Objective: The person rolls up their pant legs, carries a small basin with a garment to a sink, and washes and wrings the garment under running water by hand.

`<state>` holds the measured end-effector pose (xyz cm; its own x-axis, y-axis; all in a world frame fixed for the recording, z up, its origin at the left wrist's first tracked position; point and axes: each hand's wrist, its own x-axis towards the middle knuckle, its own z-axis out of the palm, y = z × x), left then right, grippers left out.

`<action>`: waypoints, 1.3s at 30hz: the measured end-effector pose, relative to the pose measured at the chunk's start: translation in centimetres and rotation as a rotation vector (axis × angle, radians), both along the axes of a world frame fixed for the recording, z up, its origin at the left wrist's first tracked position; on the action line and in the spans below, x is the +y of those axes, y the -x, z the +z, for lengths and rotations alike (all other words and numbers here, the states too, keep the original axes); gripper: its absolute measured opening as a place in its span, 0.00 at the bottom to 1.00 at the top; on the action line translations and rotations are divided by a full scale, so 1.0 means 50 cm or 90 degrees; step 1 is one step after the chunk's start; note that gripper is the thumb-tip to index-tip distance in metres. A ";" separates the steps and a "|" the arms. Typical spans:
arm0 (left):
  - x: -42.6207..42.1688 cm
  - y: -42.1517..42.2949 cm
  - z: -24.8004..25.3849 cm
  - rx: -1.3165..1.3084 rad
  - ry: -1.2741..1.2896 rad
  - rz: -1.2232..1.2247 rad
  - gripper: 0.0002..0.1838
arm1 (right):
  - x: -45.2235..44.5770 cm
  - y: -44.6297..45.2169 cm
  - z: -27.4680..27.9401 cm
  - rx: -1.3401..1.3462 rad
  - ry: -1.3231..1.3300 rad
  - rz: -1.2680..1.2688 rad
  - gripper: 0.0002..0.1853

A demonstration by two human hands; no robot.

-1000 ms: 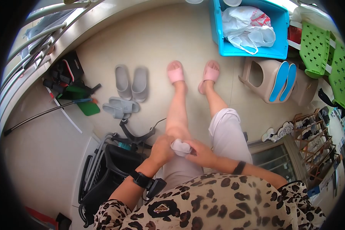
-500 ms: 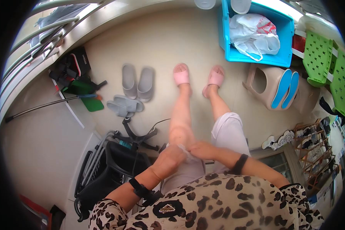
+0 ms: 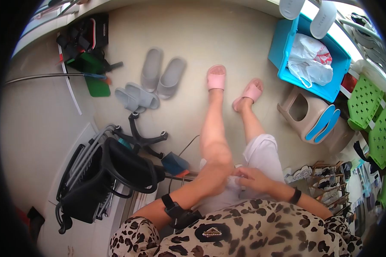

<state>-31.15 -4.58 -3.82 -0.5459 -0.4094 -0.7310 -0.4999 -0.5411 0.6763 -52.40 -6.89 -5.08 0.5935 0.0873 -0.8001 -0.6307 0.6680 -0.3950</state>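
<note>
My left hand [image 3: 217, 174] is closed at the left knee, around the bunched edge of a pale trouser leg [image 3: 218, 195]. Its fingertips are mostly hidden. Close beside it, my right hand [image 3: 252, 177] pinches the same fabric on the inner side of the thigh. The left shin below the hands is bare. On the other leg, the trouser leg [image 3: 263, 150] is rolled up to about the knee. Both feet wear pink slippers [image 3: 216, 81] and stand on the floor.
Grey slippers [image 3: 151, 70] lie on the floor ahead to the left. A black office chair [image 3: 128, 167] and a blue dustpan [image 3: 175, 162] are at my left. At the right stand a blue bin [image 3: 283, 47] with plastic bags, a beige stool [image 3: 298, 111] and a shoe rack [image 3: 330, 184].
My view has swung, so the room sits differently in the picture. Both hands stay at the left trouser leg; the right hand has drawn slightly away from the left.
</note>
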 end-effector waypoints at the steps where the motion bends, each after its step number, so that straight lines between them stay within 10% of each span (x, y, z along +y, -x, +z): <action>1: -0.001 0.001 -0.002 -0.002 -0.007 -0.026 0.13 | 0.010 0.002 -0.013 -0.006 -0.031 0.008 0.14; 10: -0.037 -0.038 -0.086 -0.055 0.094 0.048 0.15 | -0.088 0.079 -0.183 0.220 0.294 -0.087 0.16; 15: -0.073 0.051 -0.219 -0.104 -0.035 0.107 0.13 | -0.025 0.253 -0.306 0.299 0.524 0.132 0.19; 21: -0.005 0.233 -0.314 -0.128 -0.090 -0.077 0.13 | 0.019 0.293 -0.268 0.360 0.119 -0.229 0.12; 26: 0.047 0.212 -0.346 -0.041 -0.463 0.349 0.15 | -0.077 0.197 -0.151 0.280 -0.127 -0.575 0.12; 30: -0.008 0.142 -0.265 0.098 -0.779 0.454 0.21 | -0.046 0.233 -0.152 0.286 0.072 -0.319 0.14; 33: -0.059 0.153 -0.149 0.024 -0.221 -0.070 0.26 | -0.080 0.230 -0.061 0.233 0.100 -0.114 0.15; 36: -0.026 0.191 -0.149 -0.040 -0.098 -0.251 0.29 | -0.032 0.242 -0.067 0.105 0.375 -0.135 0.15; 39: -0.004 0.186 -0.205 -0.114 0.189 -0.021 0.24 | -0.042 0.254 -0.102 0.176 0.432 -0.152 0.11</action>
<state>-40.47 -4.77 -14.05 -0.4358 -0.6025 -0.6686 -0.6393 -0.3157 0.7012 -65.09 -9.00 -10.18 0.3059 -0.5807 -0.7545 -0.6356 0.4655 -0.6159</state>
